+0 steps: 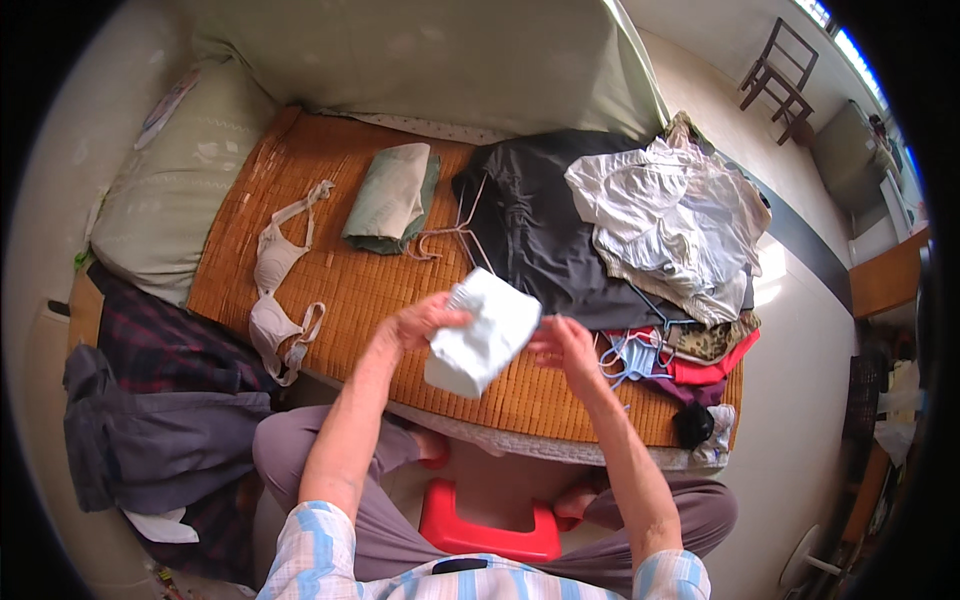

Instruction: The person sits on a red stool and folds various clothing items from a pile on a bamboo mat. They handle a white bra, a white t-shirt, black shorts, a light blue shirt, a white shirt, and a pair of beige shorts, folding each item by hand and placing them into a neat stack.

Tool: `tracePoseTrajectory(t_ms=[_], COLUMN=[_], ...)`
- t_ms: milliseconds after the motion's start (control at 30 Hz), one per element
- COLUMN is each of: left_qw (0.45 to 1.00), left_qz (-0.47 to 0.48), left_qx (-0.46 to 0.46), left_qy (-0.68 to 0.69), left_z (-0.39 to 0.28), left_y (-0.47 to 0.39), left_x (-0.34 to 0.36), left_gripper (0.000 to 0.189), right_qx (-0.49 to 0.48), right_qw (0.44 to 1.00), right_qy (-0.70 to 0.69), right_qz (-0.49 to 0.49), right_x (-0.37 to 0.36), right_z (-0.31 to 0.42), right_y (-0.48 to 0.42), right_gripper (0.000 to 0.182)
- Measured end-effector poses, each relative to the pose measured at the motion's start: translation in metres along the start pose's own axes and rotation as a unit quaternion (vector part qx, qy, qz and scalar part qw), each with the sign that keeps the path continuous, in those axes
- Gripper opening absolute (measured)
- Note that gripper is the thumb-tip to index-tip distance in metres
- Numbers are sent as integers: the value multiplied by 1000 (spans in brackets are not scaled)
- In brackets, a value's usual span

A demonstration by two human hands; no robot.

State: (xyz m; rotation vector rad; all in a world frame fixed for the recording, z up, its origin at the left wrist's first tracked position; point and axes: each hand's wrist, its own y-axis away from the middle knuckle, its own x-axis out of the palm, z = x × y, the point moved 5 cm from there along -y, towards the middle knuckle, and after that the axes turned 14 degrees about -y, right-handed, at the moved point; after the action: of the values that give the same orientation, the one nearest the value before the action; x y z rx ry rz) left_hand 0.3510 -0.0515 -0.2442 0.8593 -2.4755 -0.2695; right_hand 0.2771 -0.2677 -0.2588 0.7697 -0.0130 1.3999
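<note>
My left hand (431, 322) grips the upper left side of a folded white cloth item (486, 330), held above a bamboo mat (360, 330). Close to the item's right edge is my right hand (562, 346), its fingers slightly bent and apart; no cloth shows in it. A beige bra (274, 270) lies stretched out on the mat to the left. Beyond my left hand lies a folded green-grey garment (391, 196), with a pale wire hanger (465, 229) between it and a black garment (532, 217).
White garments (667, 210) are heaped at right. Below them lie a blue face mask (636, 356), red cloth (709, 367) and a black balled item (693, 426). A red plastic stool (491, 544) is under me. Dark clothes (172, 427) hang at left; a wooden chair (784, 79) stands far right.
</note>
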Motion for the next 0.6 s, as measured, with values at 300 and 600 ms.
tracePoseTrajectory(t_ms=[300, 600], left_qw=[954, 828], left_qz=[-271, -452], left_qx=[46, -33], left_qy=[-119, -330], left_z=[-87, -83], left_y=[8, 14], left_x=[-175, -309], left_gripper=[58, 72], right_qx=[64, -191], right_qw=[997, 951], right_qy=[28, 241], right_qz=[12, -37], right_x=[-23, -36], right_z=[-70, -23], right_y=[9, -12], right_gripper=[28, 9])
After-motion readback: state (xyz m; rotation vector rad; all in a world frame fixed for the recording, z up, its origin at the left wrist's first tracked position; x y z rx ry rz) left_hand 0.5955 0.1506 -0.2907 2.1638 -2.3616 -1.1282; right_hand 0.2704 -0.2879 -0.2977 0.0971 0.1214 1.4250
